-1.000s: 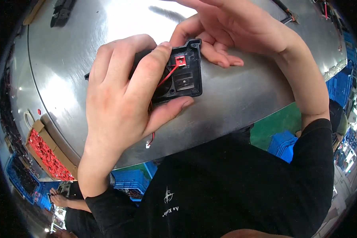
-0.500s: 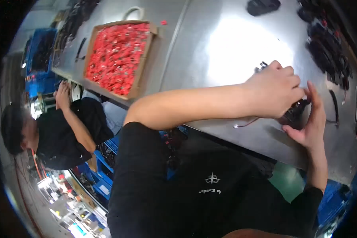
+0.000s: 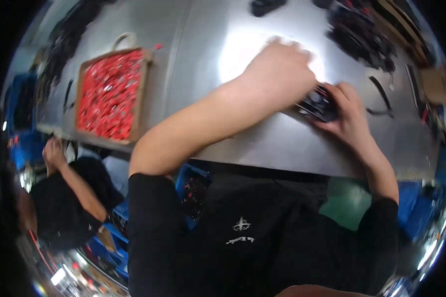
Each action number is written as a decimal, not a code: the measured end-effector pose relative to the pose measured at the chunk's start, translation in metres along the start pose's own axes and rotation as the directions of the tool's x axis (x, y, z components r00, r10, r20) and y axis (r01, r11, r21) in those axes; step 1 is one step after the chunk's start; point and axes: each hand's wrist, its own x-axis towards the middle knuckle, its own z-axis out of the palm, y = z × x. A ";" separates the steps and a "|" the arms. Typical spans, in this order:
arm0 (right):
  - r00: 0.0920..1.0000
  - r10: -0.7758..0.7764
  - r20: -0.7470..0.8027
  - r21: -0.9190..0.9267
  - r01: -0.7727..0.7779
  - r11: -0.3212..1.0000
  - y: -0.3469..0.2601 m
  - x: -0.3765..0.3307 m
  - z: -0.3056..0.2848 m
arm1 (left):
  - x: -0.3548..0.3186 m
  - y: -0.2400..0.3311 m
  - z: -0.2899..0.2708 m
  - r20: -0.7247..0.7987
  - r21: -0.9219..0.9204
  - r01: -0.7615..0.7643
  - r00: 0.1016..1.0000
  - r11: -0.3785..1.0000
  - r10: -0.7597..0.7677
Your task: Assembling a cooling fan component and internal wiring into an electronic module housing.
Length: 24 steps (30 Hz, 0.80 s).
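A black plastic housing [image 3: 319, 105] with its open inner side showing is gripped by my right hand [image 3: 349, 111], whose fingers and thumb wrap its right side. It sits low over the metal table. Small parts inside the housing are too blurred to name. My left hand [image 3: 285, 67] is at the housing's upper left, its back toward me. Motion smears its fingers, and whatever they may hold is hidden.
On the metal table [image 3: 203, 133], a cardboard tray [image 3: 142, 94] holds many small red pieces [image 3: 109, 94]. A tape roll [image 3: 125, 39] lies behind it. Dark assemblies [image 3: 359, 37] pile up at back right, near a black strip [image 3: 380, 96]. Another person [image 3: 74, 198] works at left.
My left hand has moved left and away from the housing it was covering, so the housing's inner side now shows. My right hand keeps hold of the housing. The whole view has shifted.
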 end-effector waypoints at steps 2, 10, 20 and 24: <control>1.000 -0.029 -0.007 -0.018 0.029 0.999 0.003 0.002 0.001 | -0.007 0.013 -0.027 0.124 0.202 0.193 0.968 0.960 -0.220; 0.998 -0.064 -0.028 -0.179 0.058 0.982 0.014 -0.008 0.024 | 0.013 0.079 0.054 -0.401 -0.329 -0.248 0.910 0.911 0.103; 0.999 -0.036 -0.024 -0.003 0.036 0.999 0.008 0.002 0.007 | -0.003 0.028 0.060 -0.099 -0.100 0.035 0.994 0.994 -0.045; 0.999 0.022 0.027 0.022 -0.023 0.999 0.004 0.003 -0.002 | -0.010 0.013 0.059 -0.104 -0.149 0.049 0.992 0.988 -0.065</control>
